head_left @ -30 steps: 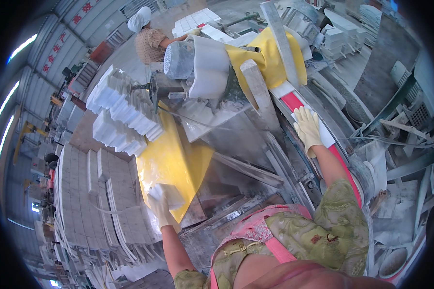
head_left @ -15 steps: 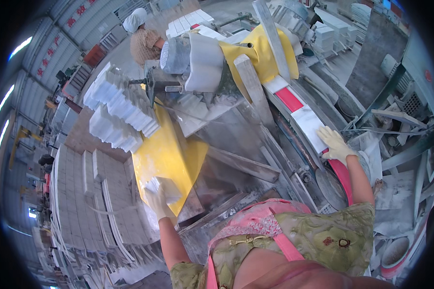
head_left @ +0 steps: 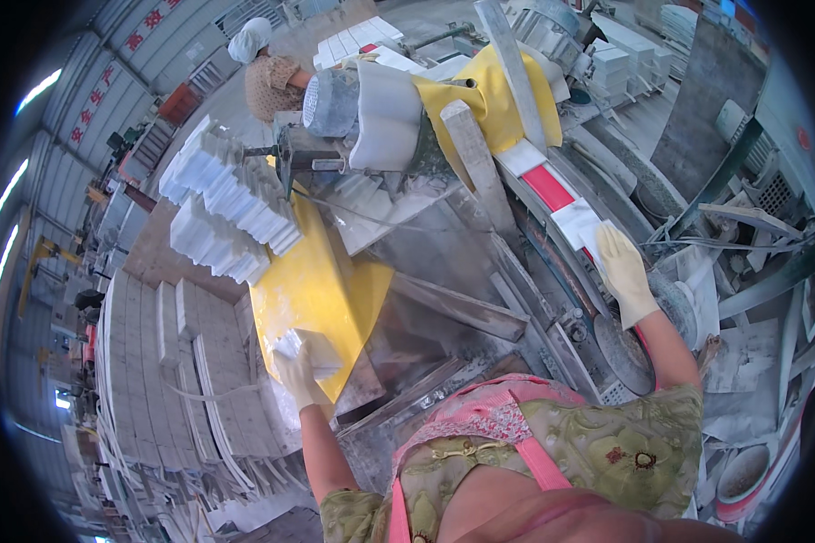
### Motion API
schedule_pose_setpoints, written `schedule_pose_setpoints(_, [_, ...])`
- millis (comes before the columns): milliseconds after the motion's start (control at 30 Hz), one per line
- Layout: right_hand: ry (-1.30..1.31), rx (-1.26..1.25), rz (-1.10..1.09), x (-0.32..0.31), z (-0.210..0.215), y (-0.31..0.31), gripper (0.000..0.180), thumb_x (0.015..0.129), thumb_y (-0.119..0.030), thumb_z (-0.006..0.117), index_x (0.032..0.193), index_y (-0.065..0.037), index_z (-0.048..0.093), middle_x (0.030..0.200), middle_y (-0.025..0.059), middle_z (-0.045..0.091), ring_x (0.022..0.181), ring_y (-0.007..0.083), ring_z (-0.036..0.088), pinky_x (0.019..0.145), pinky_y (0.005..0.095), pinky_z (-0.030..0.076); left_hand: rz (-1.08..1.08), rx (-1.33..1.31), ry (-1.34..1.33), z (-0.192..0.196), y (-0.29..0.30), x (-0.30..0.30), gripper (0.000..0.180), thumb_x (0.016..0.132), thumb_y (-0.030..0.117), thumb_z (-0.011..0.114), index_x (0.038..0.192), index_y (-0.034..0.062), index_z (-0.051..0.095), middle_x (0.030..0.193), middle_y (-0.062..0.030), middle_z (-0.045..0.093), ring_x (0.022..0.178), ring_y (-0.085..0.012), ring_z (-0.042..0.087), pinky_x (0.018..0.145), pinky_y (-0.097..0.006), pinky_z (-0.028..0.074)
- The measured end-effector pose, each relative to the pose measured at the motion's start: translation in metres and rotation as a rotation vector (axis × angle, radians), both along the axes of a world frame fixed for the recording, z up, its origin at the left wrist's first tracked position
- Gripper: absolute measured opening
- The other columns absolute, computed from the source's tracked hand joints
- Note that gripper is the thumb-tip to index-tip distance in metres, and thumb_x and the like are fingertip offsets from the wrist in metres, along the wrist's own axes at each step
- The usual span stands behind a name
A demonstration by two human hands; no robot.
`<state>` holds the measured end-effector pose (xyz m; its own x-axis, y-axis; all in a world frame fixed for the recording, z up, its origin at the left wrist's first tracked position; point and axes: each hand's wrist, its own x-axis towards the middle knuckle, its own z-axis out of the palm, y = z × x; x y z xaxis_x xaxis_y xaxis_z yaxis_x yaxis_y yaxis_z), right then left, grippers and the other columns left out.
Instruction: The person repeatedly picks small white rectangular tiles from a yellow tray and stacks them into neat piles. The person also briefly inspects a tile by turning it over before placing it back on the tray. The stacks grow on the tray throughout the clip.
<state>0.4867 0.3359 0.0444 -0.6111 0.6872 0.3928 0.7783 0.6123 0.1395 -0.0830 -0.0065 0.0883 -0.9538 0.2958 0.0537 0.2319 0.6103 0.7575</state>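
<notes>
I wear pale rubber gloves on both hands. My left hand (head_left: 301, 376) grips a small white stone block (head_left: 310, 348) at the lower edge of a yellow sheet (head_left: 315, 288) on the machine table. My right hand (head_left: 623, 271) lies flat with fingers stretched on a white stone tile (head_left: 578, 222) that rests on the red conveyor belt (head_left: 547, 186). Above the table stands a grey motor with a white curved guard (head_left: 385, 113).
Rows of white stone pieces (head_left: 226, 213) are stacked left of the machine, and stacked slabs (head_left: 167, 362) fill the lower left. Another person in a white cap (head_left: 264, 63) works beyond the machine. Metal frames and stone scraps (head_left: 752, 344) crowd the right.
My right hand has slid along the belt toward me and to the right, and now presses on a white tile. My left hand stays at the yellow sheet with the block.
</notes>
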Motion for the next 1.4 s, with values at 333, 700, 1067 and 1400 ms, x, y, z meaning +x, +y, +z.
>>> schedule_pose_setpoints(333, [-0.347,-0.184,-0.089,-0.041,0.005,0.025,0.065,0.092,-0.014,0.052,0.154,-0.003,0.032,0.159,0.0126,0.038,0.15,0.0239,0.031,0.124,0.0442,0.021,-0.012,0.091,-0.001,-0.021,-0.003,-0.015,0.098,0.076,0.036,0.081,0.148,-0.0117,0.035,0.149,-0.0306,0.043,0.141,-0.0407,0.04,0.116,-0.042,0.033])
schedule_pose_setpoints(700, [-0.027,-0.45,-0.182,-0.072,0.029,0.055,0.062,0.089,-0.024,0.063,0.144,-0.002,0.042,0.15,0.0229,0.045,0.131,0.0358,0.053,0.102,0.0478,0.048,-0.027,0.129,-0.04,-0.012,-0.003,-0.009,0.087,0.076,0.033,0.08,0.146,-0.0039,0.044,0.143,-0.026,0.052,0.134,-0.0378,0.05,0.109,-0.043,0.041])
schedule_pose_setpoints(1067, [1.142,-1.429,0.489,-0.289,0.068,-0.074,0.03,0.097,-0.033,0.064,0.101,-0.004,0.069,0.083,-0.0002,0.067,0.07,0.0084,0.062,0.063,0.028,0.049,-0.005,0.015,-0.011,0.004,0.0,0.008,0.094,0.079,0.042,0.078,0.149,-0.0052,0.037,0.142,-0.0269,0.052,0.132,-0.0373,0.052,0.109,-0.04,0.04])
schedule_pose_setpoints(1400, [0.765,-1.374,0.559,-0.494,0.006,-0.244,0.064,0.097,-0.043,0.062,0.147,-0.008,0.041,0.133,0.0198,0.057,0.124,0.0305,0.055,0.103,0.0381,0.043,-0.173,-0.014,-0.172,0.016,-0.012,-0.021,0.105,0.077,0.06,0.076,0.149,-0.0057,0.036,0.143,-0.0266,0.053,0.132,-0.0373,0.053,0.108,-0.042,0.043])
